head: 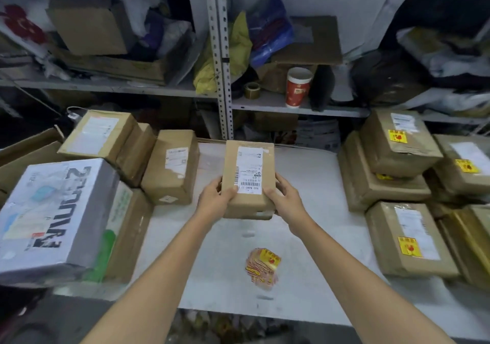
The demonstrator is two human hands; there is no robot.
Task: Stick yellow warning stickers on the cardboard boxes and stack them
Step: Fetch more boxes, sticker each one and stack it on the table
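**boxfan:** So we've got the small cardboard box (248, 174) in both hands, up over the far middle of the surface (212, 251). The left hand (216, 198) grips the near-left corner and the right hand (282, 198) the near-right one. Fingers are curled round the edges, thumbs on top. We see no yellow sticker on it, just the white shipping label (250, 170).

**tapeguy:** Yep, and the sticker pile (262, 266) lies loose on the surface nearer to us, well apart from the box. We reckon the main risk is the box going onto the stickered stack (405, 237) on the right while it's bare. Then it just blends in. We're also holding it only by the near end, so letting go with one hand to grab a sticker could tip the far end down.

**boxfan:** Also, slapping the sticker over the barcode would be bad. And the unstickered boxes (169, 166) on the left are easy to knock.
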